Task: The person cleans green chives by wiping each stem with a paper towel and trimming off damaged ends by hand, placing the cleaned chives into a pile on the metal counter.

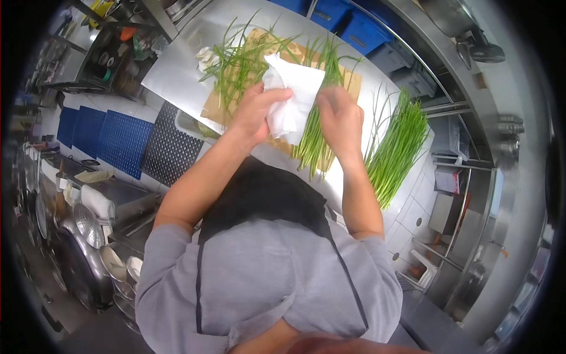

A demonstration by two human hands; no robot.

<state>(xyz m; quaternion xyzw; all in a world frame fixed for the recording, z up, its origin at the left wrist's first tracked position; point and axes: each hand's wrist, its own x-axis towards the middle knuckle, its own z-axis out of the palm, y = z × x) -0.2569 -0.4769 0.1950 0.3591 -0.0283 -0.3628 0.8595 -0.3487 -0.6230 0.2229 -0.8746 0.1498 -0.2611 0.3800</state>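
Note:
A white paper towel [302, 88], partly folded and crumpled, is held up above the cutting board by my left hand [259, 109], its thumb pressed on the sheet. My right hand [342, 118] is just right of the towel, over the green stalks, with its fingers curled and blurred; whether it pinches anything is not clear. Below lies a wooden cutting board [258, 42]. Loose green stalks [234, 74] are spread on its left part, and a straighter bunch of stalks [312, 138] lies on its right part.
A large bunch of long green stalks [398, 153] lies on the right of the steel table [171, 74]. A crumpled white wad [207, 59] is at the board's upper left. Blue bins [362, 29] stand beyond the table, and a pale tray [190, 123] is at its left edge.

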